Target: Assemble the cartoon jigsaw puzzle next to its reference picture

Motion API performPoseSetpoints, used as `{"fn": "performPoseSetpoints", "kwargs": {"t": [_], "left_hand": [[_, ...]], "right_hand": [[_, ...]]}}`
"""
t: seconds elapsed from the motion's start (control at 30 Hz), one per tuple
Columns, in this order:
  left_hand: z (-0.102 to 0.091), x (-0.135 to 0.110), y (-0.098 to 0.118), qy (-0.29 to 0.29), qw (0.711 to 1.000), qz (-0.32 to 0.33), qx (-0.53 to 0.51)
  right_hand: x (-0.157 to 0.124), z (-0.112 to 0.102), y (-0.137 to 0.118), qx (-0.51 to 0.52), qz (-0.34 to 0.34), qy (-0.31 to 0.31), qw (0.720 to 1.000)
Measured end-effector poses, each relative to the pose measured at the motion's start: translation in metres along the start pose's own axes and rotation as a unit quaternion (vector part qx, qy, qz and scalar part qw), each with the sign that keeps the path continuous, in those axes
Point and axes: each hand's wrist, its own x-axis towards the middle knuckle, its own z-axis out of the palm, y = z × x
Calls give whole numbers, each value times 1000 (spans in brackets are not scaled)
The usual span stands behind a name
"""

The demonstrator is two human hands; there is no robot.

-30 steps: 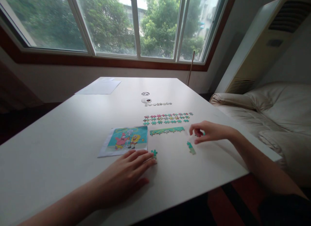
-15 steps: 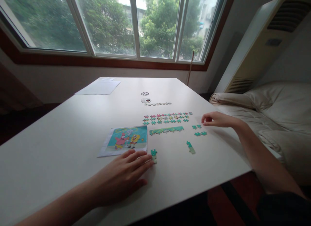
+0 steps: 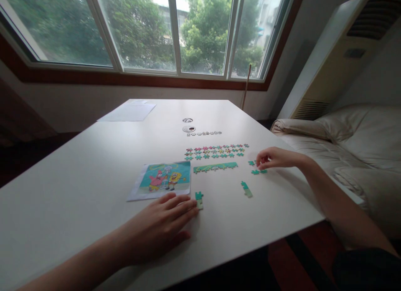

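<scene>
My left hand (image 3: pixel 171 218) lies flat on the white table, fingers stretched out. Its fingertips touch or rest against two joined green puzzle pieces (image 3: pixel 199 200). Beside it is a picture sheet (image 3: pixel 166 178) with cartoon figures. My right hand (image 3: pixel 277 157) hovers over a few loose green pieces (image 3: pixel 255 172) at the right, partly hiding them. Its fingers are bent, thumb and forefinger apart, with nothing visible between them. Nearer to me lies another joined green strip (image 3: pixel 246 189). A longer assembled strip (image 3: pixel 215 168) sits between the hands, below rows of loose pieces (image 3: pixel 216 151).
Further back are a row of pale pieces (image 3: pixel 204 133) and two round flat items (image 3: pixel 189 128). White papers (image 3: pixel 128 111) lie at the table's far left. A cream sofa (image 3: pixel 338 136) stands to the right, near a tall air conditioner (image 3: pixel 332 61).
My right hand has moved slightly left and toward me, from beside the loose green pieces to over them. My left hand stays in place.
</scene>
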Motion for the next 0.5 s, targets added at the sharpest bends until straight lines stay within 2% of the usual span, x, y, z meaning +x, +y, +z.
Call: {"fn": "performPoseSetpoints", "kwargs": {"t": [0.17, 0.5], "left_hand": [[0, 0, 0, -3, 1000, 2, -1], [-1, 1, -1, -23, 1000, -3, 5]], "right_hand": [[3, 9, -15, -13, -9, -15, 1000], [4, 13, -14, -10, -23, -17, 1000]]}}
